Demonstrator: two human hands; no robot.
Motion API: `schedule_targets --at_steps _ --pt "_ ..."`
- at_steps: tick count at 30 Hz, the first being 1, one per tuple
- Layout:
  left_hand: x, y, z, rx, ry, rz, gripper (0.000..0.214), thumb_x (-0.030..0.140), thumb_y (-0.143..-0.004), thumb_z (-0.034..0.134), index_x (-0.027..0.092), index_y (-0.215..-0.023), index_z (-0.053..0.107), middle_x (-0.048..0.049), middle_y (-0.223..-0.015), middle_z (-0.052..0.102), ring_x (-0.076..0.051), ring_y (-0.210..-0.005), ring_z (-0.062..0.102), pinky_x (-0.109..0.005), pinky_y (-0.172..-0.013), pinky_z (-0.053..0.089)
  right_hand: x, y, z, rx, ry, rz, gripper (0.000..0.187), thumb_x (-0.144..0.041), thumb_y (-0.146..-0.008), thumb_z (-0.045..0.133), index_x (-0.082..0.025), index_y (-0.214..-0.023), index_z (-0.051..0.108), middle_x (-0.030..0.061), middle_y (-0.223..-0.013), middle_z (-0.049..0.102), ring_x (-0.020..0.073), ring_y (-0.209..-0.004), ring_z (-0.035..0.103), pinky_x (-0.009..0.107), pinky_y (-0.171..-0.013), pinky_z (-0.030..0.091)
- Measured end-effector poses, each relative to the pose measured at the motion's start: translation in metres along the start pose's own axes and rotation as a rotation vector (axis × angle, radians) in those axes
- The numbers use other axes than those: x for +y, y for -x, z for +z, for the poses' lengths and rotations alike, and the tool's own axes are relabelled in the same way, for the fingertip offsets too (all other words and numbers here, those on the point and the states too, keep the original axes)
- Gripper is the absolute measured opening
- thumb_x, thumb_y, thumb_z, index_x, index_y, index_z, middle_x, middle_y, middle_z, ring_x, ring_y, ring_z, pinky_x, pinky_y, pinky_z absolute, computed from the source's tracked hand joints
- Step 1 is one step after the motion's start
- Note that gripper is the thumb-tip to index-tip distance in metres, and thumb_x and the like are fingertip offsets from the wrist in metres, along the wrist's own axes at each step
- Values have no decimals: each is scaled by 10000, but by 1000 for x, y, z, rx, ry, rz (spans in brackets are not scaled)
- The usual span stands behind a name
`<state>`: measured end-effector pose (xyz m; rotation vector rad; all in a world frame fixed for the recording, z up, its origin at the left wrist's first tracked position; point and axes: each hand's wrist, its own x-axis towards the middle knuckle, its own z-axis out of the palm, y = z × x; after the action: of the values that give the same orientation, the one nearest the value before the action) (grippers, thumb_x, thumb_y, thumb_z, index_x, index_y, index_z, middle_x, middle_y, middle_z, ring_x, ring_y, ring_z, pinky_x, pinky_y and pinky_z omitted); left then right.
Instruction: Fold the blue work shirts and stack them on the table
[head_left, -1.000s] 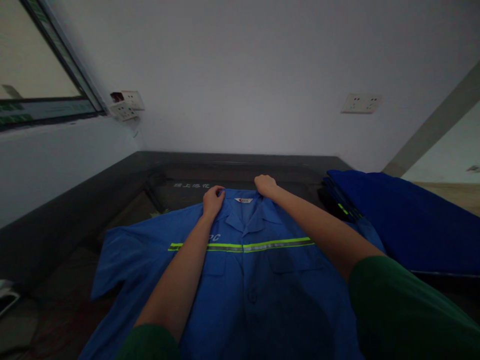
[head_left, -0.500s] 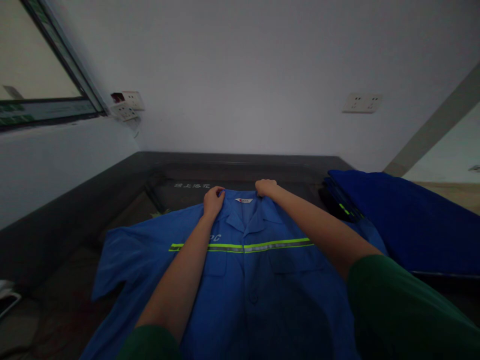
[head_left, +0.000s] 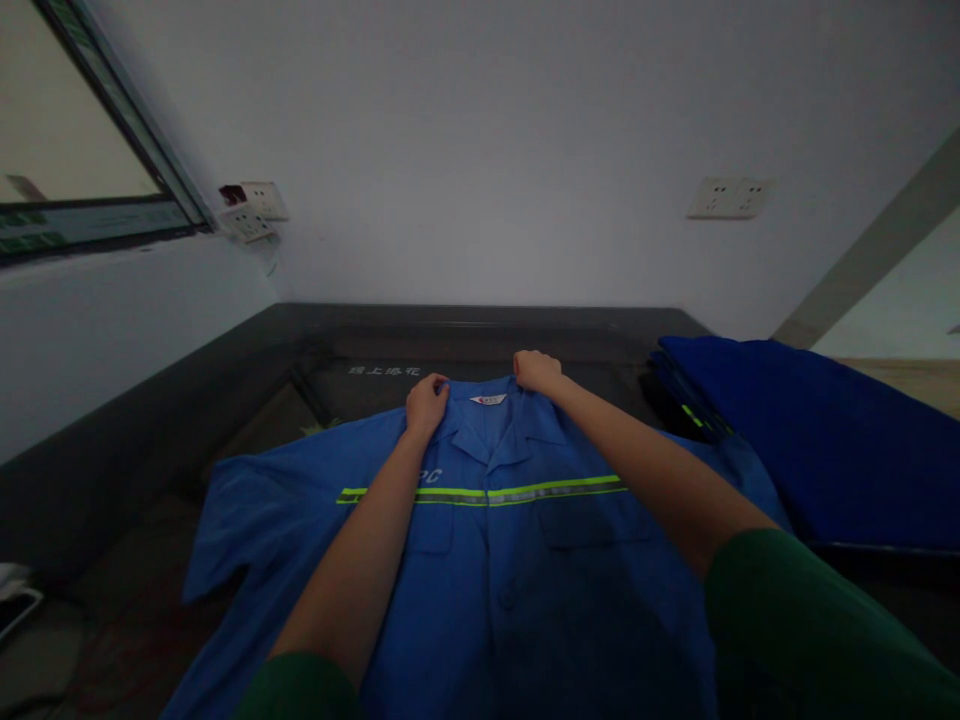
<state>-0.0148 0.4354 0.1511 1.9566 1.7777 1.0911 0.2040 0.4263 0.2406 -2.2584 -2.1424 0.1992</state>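
Note:
A blue short-sleeved work shirt (head_left: pixel 495 570) with a yellow-green reflective stripe lies front-up and spread flat on a dark table (head_left: pixel 360 360). Its collar points away from me. My left hand (head_left: pixel 426 404) is closed on the left side of the collar. My right hand (head_left: pixel 537 371) is closed on the right side of the collar, near the neck label. Both forearms reach out over the shirt's front, with green sleeves at the bottom of the view.
A pile of folded blue garments (head_left: pixel 810 440) lies on the table at the right. White walls rise behind the table with power sockets (head_left: pixel 729 197) at right and more sockets (head_left: pixel 251 208) by a window at left. A pale object sits at the left edge.
Both hands stay on the collar; the right hand has shifted very slightly. The shirt lies as before.

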Motion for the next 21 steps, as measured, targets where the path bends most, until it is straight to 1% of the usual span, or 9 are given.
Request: schedule_targets --at_steps 2,7,10,11,13,16,18,19,21 --pt "1 1 -1 -12 -16 3 181 205 -851 555 197 -987 675 -57 -991 722 -197 -940 655 -291 -849 472 -1 2 0 19 -33 6 329 -172 -827 577 -186 -1145 661 149 -1190 655 266 -1107 622 363 -884 490" --pt "5 2 -2 -35 -53 12 187 216 -862 553 202 -1014 662 -59 -1023 715 -204 -969 645 -296 -850 459 3 1 11 15 -126 85 277 -167 -834 556 -164 -1084 676 161 -1128 671 258 -1045 645 345 -828 493" --pt "5 2 -2 -42 -72 10 193 234 -876 542 202 -1029 655 -62 -1033 709 -206 -983 639 -300 -850 455 10 -1 16 33 -185 74 261 -212 -824 604 -202 -1077 665 103 -1107 673 217 -1022 639 299 -816 480" --pt "5 2 -2 -42 -76 10 198 238 -881 534 201 -1035 653 -64 -1037 706 -209 -988 635 -305 -853 453 13 -1 17 54 -204 55 267 -242 -833 606 -216 -1095 652 81 -1111 667 197 -1024 630 280 -821 472" --pt "5 2 -1 -41 -94 17 210 240 -888 521 203 -1049 649 -68 -1048 697 -213 -1000 624 -315 -865 449 16 1 19 147 -238 -14 260 -279 -877 559 -222 -1121 628 62 -1124 643 169 -1032 599 259 -837 455" --pt "7 3 -1 -42 -167 37 227 252 -895 508 210 -1069 646 -82 -1062 676 -228 -1019 602 -339 -888 444 18 9 26 303 -211 -196 237 -272 -933 468 -203 -1087 634 83 -1126 606 183 -1067 540 274 -878 434" --pt "8 4 -2 -49 -236 48 246 282 -905 492 217 -1087 645 -99 -1085 658 -256 -1047 580 -371 -895 445 16 15 34 311 -137 -291 250 -307 -942 464 -208 -1093 637 99 -1164 578 214 -1113 498 302 -894 428" --pt "10 4 -2 -55 -267 52 257 298 -910 482 223 -1095 644 -106 -1103 649 -271 -1067 566 -389 -897 445 15 16 40 294 -102 -301 275 -342 -944 466 -213 -1126 627 108 -1199 559 232 -1140 478 322 -899 427" --pt "11 6 -3 -62 -311 63 270 319 -919 467 239 -1111 638 -109 -1144 631 -291 -1106 539 -414 -905 439 14 17 51 266 -65 -226 367 -425 -943 454 -219 -1218 584 130 -1280 513 267 -1192 440 374 -919 416"
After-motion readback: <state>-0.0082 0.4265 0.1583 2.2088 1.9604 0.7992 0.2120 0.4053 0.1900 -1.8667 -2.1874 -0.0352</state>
